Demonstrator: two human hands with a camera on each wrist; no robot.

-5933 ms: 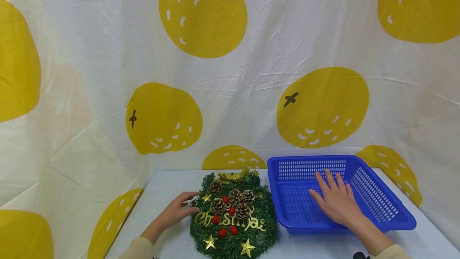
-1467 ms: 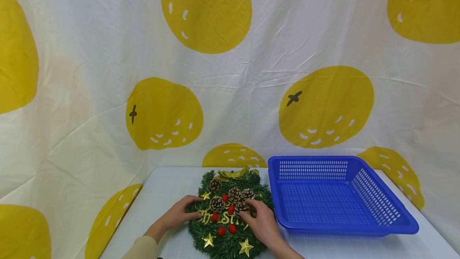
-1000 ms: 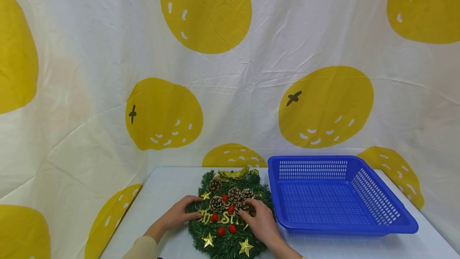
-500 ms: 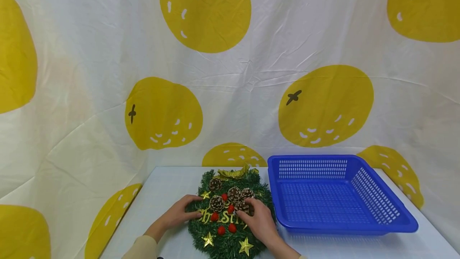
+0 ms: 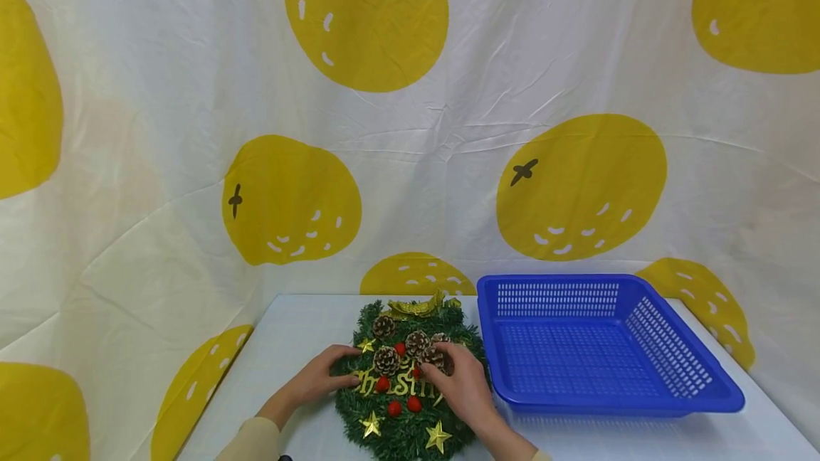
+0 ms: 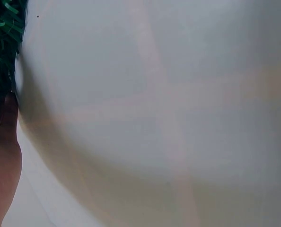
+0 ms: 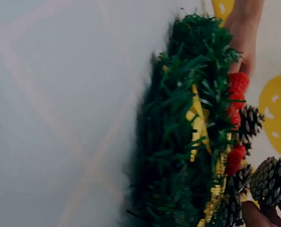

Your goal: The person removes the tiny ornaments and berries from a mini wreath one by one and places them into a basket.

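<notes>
A green Christmas wreath (image 5: pixel 416 440) lies on the table, decorated with pine cones, red berries, gold stars and gold lettering. My left hand (image 5: pixel 315 378) grips its left edge, thumb apart from the fingers, whose tips are hidden in the greenery. Between thumb and fingers my right hand (image 5: pixel 463 383) pinches a snow-tipped pine cone (image 7: pixel 269 180) at the wreath's right middle. In the right wrist view this cone stands out above the other pine cones (image 7: pixel 250 120). Close by sit a red berry (image 5: pixel 414 404) and the gold lettering (image 5: pixel 403 384), partly covered by the right hand.
A blue plastic basket (image 5: pixel 615 407) with slotted walls stands to the right of the wreath, close to its edge. A gold bow (image 5: pixel 413 307) tops the wreath. Behind the white table (image 5: pixel 301 319) hangs a cloth (image 5: pixel 435 198) printed with yellow fruit.
My right hand has come from over the basket to the wreath and taken hold of a pine cone, which has just risen slightly. My left hand has moved in onto the wreath's edge.
</notes>
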